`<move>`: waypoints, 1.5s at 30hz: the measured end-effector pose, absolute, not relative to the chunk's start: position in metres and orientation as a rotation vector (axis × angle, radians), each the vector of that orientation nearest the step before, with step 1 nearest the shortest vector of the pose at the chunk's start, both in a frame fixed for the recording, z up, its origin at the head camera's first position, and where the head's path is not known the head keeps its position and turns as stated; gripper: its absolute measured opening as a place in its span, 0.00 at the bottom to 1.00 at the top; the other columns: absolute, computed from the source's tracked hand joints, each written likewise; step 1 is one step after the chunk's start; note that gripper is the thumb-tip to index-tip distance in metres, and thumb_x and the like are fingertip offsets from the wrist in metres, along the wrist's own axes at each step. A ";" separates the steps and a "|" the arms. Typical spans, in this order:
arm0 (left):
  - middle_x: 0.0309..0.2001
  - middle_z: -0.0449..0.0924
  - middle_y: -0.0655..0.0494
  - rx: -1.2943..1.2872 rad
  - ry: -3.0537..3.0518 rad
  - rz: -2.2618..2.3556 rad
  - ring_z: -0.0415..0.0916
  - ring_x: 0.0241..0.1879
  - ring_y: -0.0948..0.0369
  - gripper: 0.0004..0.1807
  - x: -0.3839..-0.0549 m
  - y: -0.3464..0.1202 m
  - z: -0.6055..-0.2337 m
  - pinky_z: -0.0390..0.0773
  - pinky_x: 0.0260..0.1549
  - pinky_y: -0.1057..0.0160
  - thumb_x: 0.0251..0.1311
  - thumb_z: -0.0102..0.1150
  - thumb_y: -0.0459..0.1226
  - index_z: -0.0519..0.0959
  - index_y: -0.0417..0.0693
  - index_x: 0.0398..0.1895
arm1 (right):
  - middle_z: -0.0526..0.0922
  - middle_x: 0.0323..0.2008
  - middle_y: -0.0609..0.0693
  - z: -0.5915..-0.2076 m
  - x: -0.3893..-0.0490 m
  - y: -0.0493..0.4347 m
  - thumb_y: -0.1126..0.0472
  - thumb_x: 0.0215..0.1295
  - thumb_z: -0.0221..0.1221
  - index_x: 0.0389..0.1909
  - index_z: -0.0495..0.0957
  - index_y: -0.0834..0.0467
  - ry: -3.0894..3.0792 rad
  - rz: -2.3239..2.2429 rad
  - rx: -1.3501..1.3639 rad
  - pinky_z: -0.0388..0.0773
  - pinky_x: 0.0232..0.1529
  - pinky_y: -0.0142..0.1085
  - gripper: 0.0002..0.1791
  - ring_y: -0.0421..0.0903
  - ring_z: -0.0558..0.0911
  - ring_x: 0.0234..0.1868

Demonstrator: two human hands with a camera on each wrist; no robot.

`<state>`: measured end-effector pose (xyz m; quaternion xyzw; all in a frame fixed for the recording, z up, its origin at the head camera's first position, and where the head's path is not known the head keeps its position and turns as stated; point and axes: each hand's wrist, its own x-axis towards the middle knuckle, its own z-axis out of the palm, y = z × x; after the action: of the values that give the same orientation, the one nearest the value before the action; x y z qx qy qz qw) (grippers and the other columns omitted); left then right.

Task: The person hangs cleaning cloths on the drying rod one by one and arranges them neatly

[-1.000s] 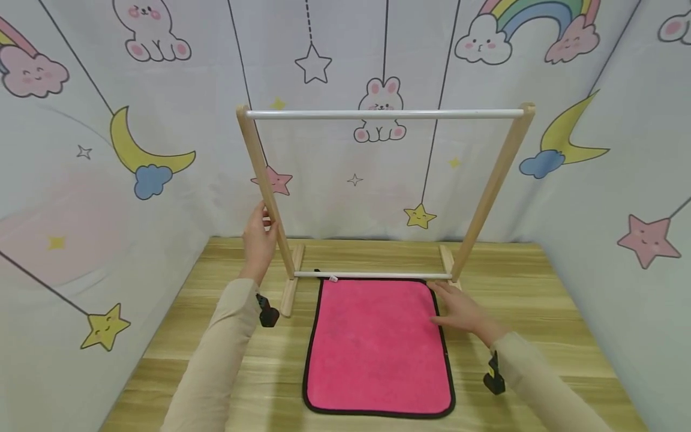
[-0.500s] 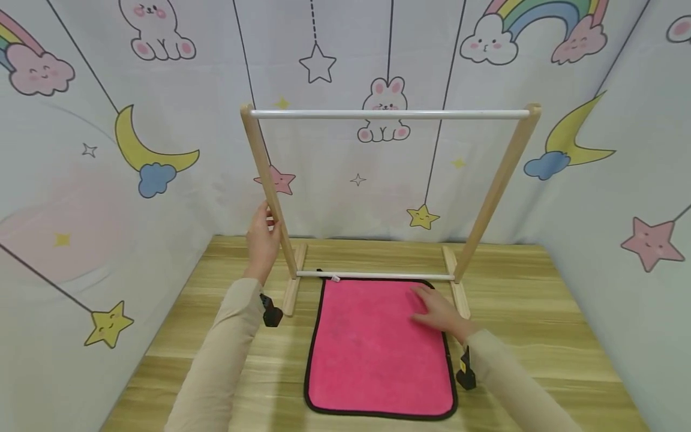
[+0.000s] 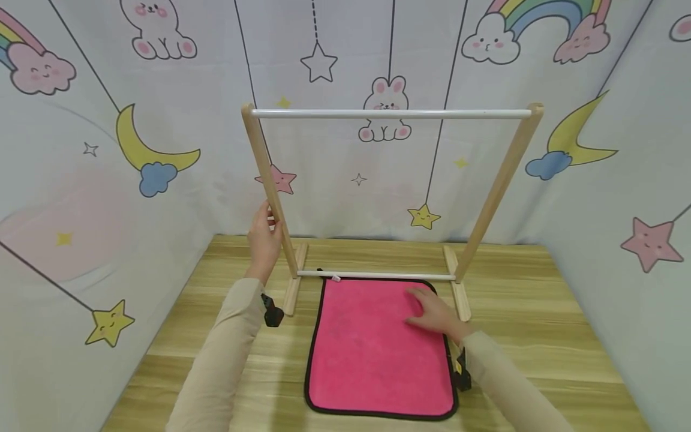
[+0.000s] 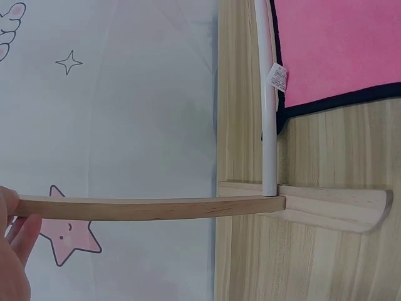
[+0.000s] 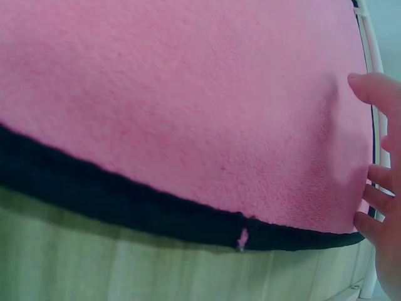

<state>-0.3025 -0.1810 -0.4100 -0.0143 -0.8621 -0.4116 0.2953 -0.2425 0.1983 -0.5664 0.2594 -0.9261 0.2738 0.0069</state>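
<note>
A wooden rack (image 3: 496, 192) with white crossbars stands at the back of the table. My left hand (image 3: 264, 243) holds its left post (image 4: 150, 209) partway up, the fingers bent around the wood. Flat in front of the rack lies a pink towel (image 3: 372, 354) with a black border, its far edge along the lower crossbar (image 3: 378, 275). Over the towel's far right part is my right hand (image 3: 434, 312), fingers spread and holding nothing. In the right wrist view its fingers (image 5: 376, 94) are near the pink cloth (image 5: 188, 113); contact is hard to tell.
The wood-grain table (image 3: 529, 336) extends on both sides of the towel. White printed curtains (image 3: 335, 210) enclose the back and sides. The rack's feet (image 3: 460, 300) stick out toward me on either side. A small white tag (image 4: 277, 77) sits at the towel's far left corner.
My right hand has moved left from the towel's right edge to over the pink cloth. My left hand still holds the post, and the view has shifted slightly.
</note>
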 end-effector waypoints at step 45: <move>0.45 0.72 0.38 -0.040 -2.304 -1.038 0.75 0.41 0.48 0.26 -0.302 -0.181 -0.411 0.81 0.37 0.57 0.58 0.52 0.26 0.63 0.38 0.61 | 0.83 0.40 0.53 -0.591 -0.208 0.167 0.65 0.45 0.68 0.41 0.82 0.60 -2.578 1.049 0.587 0.78 0.42 0.44 0.17 0.49 0.81 0.43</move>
<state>-0.3024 -0.1808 -0.4107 -0.0152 -0.8690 -0.3914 0.3024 -0.2084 0.1668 -0.5914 0.2040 -0.8964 0.3647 0.1480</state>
